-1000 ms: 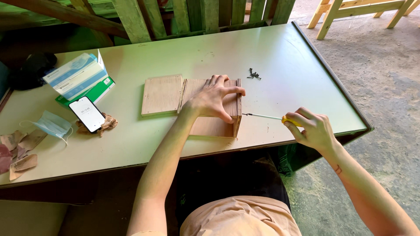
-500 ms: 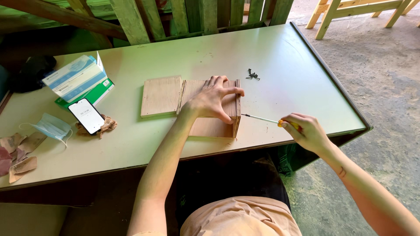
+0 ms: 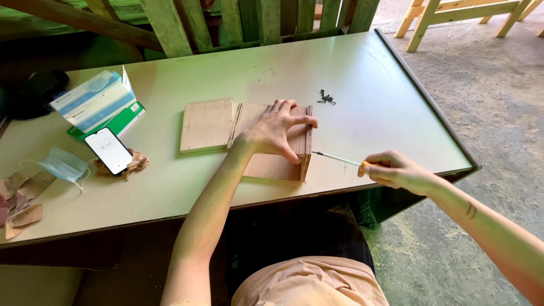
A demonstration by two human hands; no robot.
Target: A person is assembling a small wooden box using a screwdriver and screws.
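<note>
My left hand (image 3: 276, 130) presses down on a plywood assembly (image 3: 276, 165), its thumb and fingers gripping the upright board (image 3: 307, 148) at the right edge. A screwdriver with a yellow handle (image 3: 339, 160) is held in my right hand (image 3: 395, 170), and its thin shaft points left with the tip at the side of the upright board. A separate square plywood panel (image 3: 207, 125) lies flat just left of the assembly. A small pile of dark screws (image 3: 325, 98) lies on the table beyond the boards.
The pale green table (image 3: 362, 73) carries a phone (image 3: 108, 151) on a crumpled cloth, stacked boxes (image 3: 96, 105), a blue face mask (image 3: 56, 165) and sandpaper scraps (image 3: 20, 198) at the left. Green wooden slats (image 3: 243, 20) stand behind; a wooden frame (image 3: 453, 14) stands on the concrete floor.
My right hand has shifted slightly left and down with the screwdriver, bringing the tip to the upright board. My left hand stays on the boards.
</note>
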